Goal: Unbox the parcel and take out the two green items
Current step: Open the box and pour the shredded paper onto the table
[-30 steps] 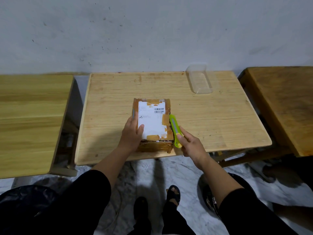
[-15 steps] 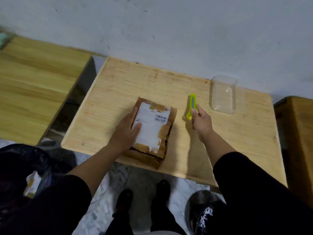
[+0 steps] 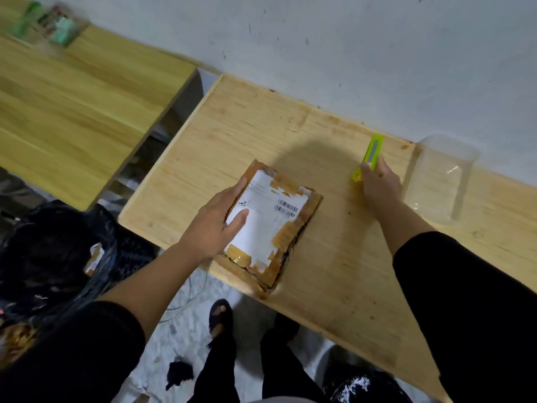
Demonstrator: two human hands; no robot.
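Cutter [image 3: 371, 154] carried farther, parcel [image 3: 271, 225] under left hand [image 3: 216, 225]

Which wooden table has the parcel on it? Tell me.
The middle table, against the wall: it holds the parcel, the green cutter and the clear container. The left table holds neither.

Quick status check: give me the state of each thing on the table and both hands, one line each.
Parcel: flat on the table, lid still down, taped.
Cutter: on the table near the far edge, right fingers on it.
Clear tub: open, looks empty.
Left hand: pressed flat on the parcel.
Right hand: at the cutter's near end, grip unclear.
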